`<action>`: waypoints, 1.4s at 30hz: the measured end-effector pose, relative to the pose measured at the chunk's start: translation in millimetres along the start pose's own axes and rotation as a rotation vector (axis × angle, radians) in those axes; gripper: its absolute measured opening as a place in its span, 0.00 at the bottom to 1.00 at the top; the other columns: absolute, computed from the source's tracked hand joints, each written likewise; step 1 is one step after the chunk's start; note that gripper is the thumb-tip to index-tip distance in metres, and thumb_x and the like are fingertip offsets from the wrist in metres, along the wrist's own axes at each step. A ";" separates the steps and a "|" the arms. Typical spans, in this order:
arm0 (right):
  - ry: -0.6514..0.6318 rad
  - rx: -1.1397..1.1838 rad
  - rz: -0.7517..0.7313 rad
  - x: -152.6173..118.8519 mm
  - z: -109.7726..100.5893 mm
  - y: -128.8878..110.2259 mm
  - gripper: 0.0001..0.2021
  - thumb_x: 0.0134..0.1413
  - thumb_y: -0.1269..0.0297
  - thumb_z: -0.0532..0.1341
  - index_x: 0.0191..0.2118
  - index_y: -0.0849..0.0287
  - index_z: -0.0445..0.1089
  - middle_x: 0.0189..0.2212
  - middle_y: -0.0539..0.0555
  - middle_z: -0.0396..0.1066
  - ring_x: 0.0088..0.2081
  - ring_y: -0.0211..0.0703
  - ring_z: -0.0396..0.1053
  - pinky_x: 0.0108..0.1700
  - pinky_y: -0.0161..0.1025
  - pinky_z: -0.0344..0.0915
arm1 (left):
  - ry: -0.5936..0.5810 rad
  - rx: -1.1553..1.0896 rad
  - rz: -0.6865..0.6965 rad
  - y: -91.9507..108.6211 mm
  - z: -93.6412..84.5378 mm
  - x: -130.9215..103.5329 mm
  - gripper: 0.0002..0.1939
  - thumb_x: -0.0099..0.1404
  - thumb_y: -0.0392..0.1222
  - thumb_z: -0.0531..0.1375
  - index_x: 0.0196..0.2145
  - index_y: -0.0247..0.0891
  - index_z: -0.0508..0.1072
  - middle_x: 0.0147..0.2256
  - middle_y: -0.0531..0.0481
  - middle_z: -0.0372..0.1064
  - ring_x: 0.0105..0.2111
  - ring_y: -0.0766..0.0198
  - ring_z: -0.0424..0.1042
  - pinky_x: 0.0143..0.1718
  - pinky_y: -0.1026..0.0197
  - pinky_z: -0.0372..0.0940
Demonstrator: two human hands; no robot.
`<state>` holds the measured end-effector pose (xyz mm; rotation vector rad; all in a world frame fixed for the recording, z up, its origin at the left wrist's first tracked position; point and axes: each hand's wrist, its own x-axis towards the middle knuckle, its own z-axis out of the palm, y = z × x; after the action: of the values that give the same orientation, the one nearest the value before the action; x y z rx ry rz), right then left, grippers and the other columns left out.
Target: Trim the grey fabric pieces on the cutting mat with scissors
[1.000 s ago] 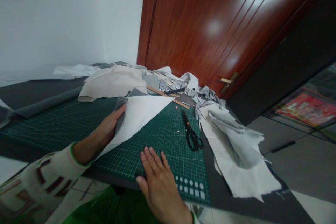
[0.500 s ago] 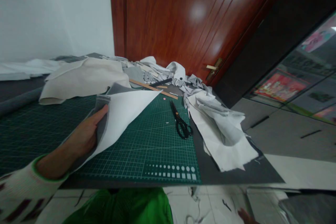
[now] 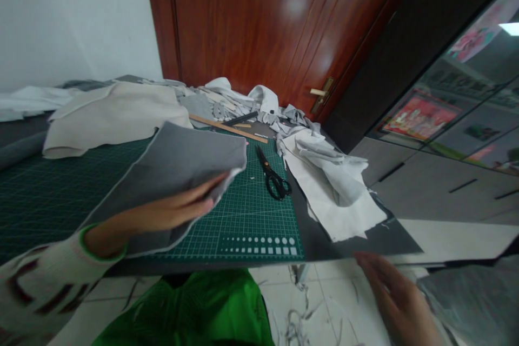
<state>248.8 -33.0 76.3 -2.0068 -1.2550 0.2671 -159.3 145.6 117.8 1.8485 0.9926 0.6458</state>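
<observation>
While the grey fabric sheet with pale edges [image 3: 190, 151] lies on the green gridded cutting mat [image 3: 255, 216], the left hand [image 3: 168, 212] is across it.
Fingers straight and close together at its edge, can't tell if they're pinching. Black ring-handled scissors [image 3: 268, 170] sit just right, then white and grey cloth pieces [image 3: 344, 221]. Right hand [image 3: 399, 297]'s way over right, fingers too blurry to call.
</observation>
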 end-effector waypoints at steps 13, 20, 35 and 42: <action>-0.529 -0.047 -0.787 -7.6 108.9 -147.3 0.25 0.69 0.60 0.51 0.66 0.63 0.56 0.64 0.63 0.59 0.65 0.49 0.57 0.66 0.51 0.58 | -0.091 0.809 0.133 -41.5 16.7 -12.3 0.37 0.70 0.53 0.55 0.68 0.28 0.52 0.69 0.38 0.43 0.69 0.50 0.43 0.68 0.48 0.38; -0.582 -0.386 -0.825 -31.6 143.3 -131.6 0.34 0.65 0.53 0.56 0.68 0.72 0.53 0.68 0.63 0.48 0.68 0.61 0.50 0.65 0.66 0.54 | -0.018 0.910 0.163 -47.0 22.9 -16.6 0.38 0.68 0.58 0.55 0.68 0.34 0.55 0.68 0.38 0.48 0.68 0.48 0.50 0.67 0.47 0.44; -0.487 -0.020 -0.479 -10.4 107.2 -116.0 0.12 0.68 0.60 0.50 0.45 0.56 0.70 0.35 0.54 0.77 0.38 0.48 0.76 0.40 0.43 0.70 | 0.034 0.072 0.005 -9.8 56.3 -62.8 0.22 0.69 0.50 0.58 0.59 0.52 0.69 0.60 0.51 0.67 0.61 0.53 0.64 0.63 0.55 0.55; -0.391 -0.291 -0.351 -3.5 141.5 -153.6 0.13 0.58 0.58 0.64 0.42 0.64 0.70 0.40 0.62 0.74 0.45 0.58 0.73 0.45 0.46 0.67 | -0.203 -0.319 -0.046 0.1 79.2 -72.3 0.17 0.70 0.49 0.58 0.53 0.44 0.74 0.51 0.47 0.75 0.52 0.56 0.72 0.55 0.57 0.64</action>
<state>66.9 69.6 80.9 -1.9822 -1.9621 0.3296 -138.1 47.3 80.6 1.5701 0.7489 0.5415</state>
